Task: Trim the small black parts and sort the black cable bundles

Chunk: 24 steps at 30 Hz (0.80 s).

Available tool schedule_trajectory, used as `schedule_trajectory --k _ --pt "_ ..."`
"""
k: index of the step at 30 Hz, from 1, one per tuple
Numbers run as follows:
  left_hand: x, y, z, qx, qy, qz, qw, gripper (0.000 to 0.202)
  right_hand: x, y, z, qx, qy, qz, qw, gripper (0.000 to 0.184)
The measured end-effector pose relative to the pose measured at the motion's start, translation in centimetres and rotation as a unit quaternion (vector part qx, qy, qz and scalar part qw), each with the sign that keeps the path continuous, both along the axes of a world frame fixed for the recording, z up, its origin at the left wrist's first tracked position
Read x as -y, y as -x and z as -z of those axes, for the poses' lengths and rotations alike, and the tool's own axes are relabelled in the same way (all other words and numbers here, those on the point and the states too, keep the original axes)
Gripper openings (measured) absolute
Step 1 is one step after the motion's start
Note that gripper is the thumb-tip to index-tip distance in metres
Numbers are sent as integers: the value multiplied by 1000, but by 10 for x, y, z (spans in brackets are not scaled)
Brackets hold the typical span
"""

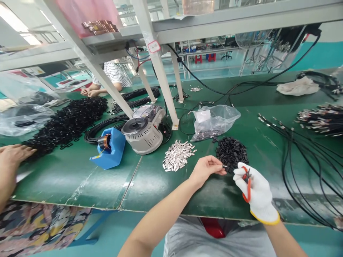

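Note:
My left hand, bare, pinches a small silver metal piece between thumb and fingertips. My right hand wears a white glove with a yellow cuff and grips small pliers or cutters with orange handles; their dark jaws point up. Both hands are above the front of the green table, a short gap between them. Just behind them lies a heap of small black plastic parts. To the left of my left hand is a pile of flat silver metal connector pieces.
A clear plastic bag lies behind the piles. Leftward stand a grey round machine and a blue tape dispenser. Black cables spread at right. Shelf posts rise mid-table. A co-worker's hand touches a black heap; another person sits opposite.

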<state>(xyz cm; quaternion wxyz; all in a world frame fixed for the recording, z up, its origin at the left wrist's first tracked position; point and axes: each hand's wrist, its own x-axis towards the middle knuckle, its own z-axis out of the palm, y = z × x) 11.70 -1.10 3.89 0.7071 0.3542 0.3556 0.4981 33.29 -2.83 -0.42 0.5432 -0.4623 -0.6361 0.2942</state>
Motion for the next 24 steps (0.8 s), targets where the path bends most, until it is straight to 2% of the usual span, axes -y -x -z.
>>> schedule_trajectory --k 5,9,13,17,20,24 --pt "0 0 -3 11 -48 -8 999 39 -3 -1 3 5 7 -11 1000 39" --pt "3 -7 2 -39 -62 10 997 40 -4 -1 7 60 1 6 998 38" --pt "8 -15 11 -85 -63 47 993 38 -5 -3 13 139 -30 15 990 34" --pt "12 -20 14 -98 -67 48 992 38 -6 -5 16 210 -82 -12 974 30" --pt "13 -21 12 -92 -60 43 993 40 -6 -4 14 214 -113 -10 970 25" --pt "13 -21 9 -88 -52 30 994 38 -5 0 8 191 -116 6 975 23"
